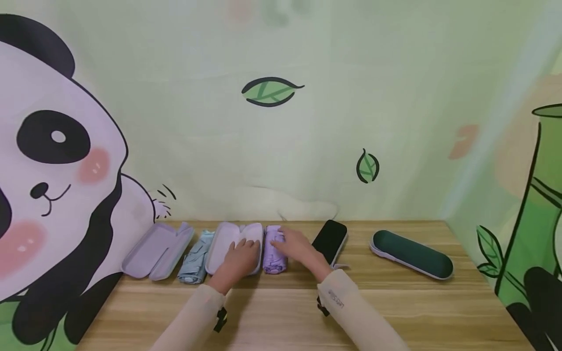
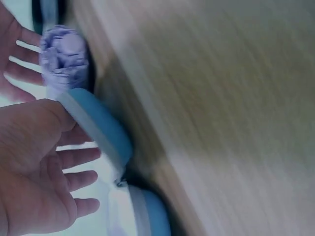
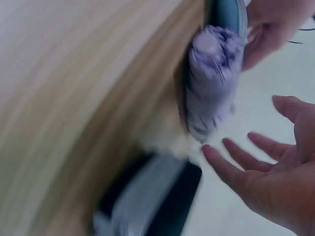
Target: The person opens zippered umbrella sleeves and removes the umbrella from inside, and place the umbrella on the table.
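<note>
2 open cases, left hand inside the middle case, fingers apart, thumb tip hidden, right hand, fingers spread, at purple roll beside that case, black case partly covered

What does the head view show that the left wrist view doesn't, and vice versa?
Only the head view shows the panda drawing and the light-blue bundle. Only the left wrist view shows the palm side of the left hand and the blue outside of the open case. Both show that hand and case, the right hand, purple bundle and wooden table.
</note>
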### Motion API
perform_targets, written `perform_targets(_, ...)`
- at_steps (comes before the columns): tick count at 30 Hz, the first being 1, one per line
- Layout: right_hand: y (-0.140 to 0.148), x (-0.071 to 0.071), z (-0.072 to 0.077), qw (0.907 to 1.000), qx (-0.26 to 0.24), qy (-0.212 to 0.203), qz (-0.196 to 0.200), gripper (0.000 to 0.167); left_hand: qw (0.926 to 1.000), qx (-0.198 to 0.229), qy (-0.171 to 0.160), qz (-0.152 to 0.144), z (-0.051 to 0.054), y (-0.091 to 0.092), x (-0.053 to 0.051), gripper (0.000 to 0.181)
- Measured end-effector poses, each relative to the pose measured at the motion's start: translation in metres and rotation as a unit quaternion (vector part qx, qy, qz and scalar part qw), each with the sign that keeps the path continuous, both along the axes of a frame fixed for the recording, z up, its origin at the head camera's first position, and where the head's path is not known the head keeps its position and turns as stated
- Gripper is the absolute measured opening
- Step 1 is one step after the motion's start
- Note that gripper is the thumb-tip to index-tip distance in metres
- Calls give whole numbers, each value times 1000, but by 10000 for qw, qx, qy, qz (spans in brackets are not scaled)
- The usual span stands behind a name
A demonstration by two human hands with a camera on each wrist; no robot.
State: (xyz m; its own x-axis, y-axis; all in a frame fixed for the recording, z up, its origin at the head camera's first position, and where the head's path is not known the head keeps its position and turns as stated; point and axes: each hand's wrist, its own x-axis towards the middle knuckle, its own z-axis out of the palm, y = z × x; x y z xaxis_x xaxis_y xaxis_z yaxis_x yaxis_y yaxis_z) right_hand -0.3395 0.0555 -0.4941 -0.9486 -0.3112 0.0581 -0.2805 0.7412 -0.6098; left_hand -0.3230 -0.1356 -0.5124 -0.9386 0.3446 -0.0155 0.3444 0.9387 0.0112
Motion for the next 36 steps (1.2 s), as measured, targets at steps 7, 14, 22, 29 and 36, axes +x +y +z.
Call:
perform_targets(7,58,35,19,9961,-225,848,-27,35,9968,598,391,-368,16,1,25,52)
perform_targets(14,110,71,14,9945,-186,1007,-216,22,9722,1255,1190,-1576,25,27,51,55)
perform_targets(22,137,100,-10,9958,114,847,-316,13,9631,1467,961,-2039,18,70,61,53)
perform_targets(29,145,107,-15,9958,336,598,-601,12,9683,1564,674,-1828,10,108,47,49)
perform_targets(36,156,107,-20,9940,547,534,-788,14,9906,1067,438,-734,-4,155,33,60)
